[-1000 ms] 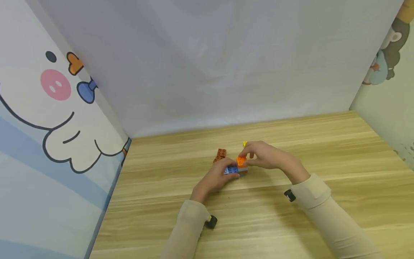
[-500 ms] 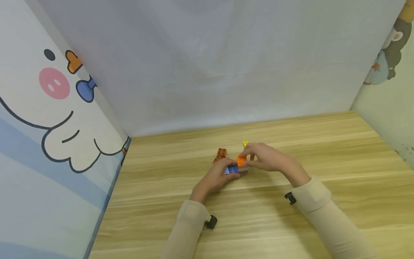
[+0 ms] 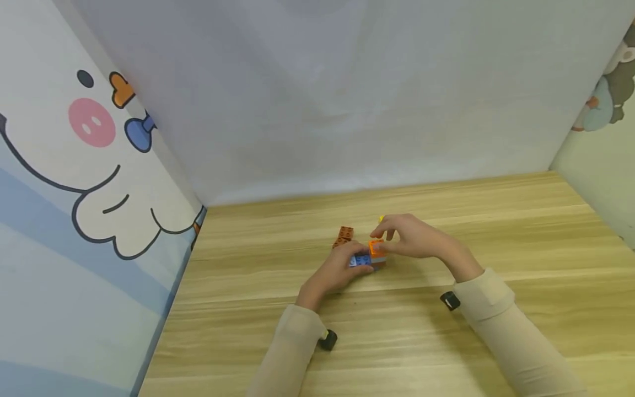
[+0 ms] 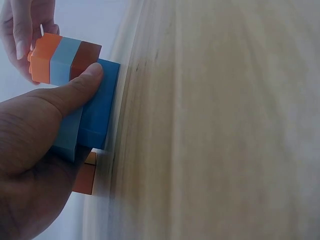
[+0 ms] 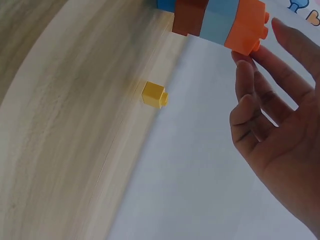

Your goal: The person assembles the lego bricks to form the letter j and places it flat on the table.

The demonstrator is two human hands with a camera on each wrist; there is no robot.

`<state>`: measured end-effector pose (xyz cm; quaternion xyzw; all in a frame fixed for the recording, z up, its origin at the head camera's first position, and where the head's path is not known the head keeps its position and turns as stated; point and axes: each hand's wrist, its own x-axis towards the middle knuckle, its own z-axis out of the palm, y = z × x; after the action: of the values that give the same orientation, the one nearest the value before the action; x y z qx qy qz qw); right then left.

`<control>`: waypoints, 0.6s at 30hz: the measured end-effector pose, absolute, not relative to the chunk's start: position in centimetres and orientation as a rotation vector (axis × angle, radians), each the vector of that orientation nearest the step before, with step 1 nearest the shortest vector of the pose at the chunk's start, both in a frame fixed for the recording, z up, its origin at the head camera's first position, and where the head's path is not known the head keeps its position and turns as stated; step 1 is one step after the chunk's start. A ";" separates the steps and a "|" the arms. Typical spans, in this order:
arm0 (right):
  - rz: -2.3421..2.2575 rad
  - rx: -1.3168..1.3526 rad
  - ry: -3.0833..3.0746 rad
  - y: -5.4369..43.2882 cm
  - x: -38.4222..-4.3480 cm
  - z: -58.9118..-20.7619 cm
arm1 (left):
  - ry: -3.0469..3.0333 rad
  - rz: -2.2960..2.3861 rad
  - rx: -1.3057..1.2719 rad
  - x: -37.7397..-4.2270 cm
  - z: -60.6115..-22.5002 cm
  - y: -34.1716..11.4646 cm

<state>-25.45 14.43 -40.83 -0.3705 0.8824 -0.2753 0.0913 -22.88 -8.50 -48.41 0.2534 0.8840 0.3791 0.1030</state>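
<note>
A small stack of toy building bricks stands on the table between the hands. Its orange brick [image 5: 245, 27] is on top, above a pale blue brick [image 5: 220, 20] and a brown brick [image 5: 190, 15], all on a blue brick base [image 4: 102, 100]. My left hand [image 3: 333, 269] grips the base from the left, with the thumb on the near side in the left wrist view. At the orange brick, my right hand [image 3: 414, 237] has its fingers loosely spread. One fingertip is right at the brick's edge, and the thumb stands a little off its studs.
Two brown bricks [image 3: 346, 232] lie behind the left hand. A single yellow brick [image 5: 154, 95] sits on the table beyond the right hand. The wooden table [image 3: 258, 237] ends at a pale grey backdrop [image 3: 317, 138], with decorated panels on both sides.
The orange brick, slightly offset half a second ago, now lines up with the stack. My right fingers have loosened and lifted a little from it. My left hand keeps its grip.
</note>
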 end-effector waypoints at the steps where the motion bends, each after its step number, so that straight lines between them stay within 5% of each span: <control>1: -0.824 -1.095 2.626 14.4 -25.6 -40.9 | 2.611 1.117 0.752 -22.9 -48.4 -8.5; 18: -0.901 -1.031 2.670 13.3 -28.3 -42.2 | 2.630 1.102 0.775 -23.1 -48.7 -8.5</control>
<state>-28.34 13.27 -42.25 -0.3428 0.8876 -0.2995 0.0703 -23.12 -8.47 -48.70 0.2611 0.8861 0.3713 0.0932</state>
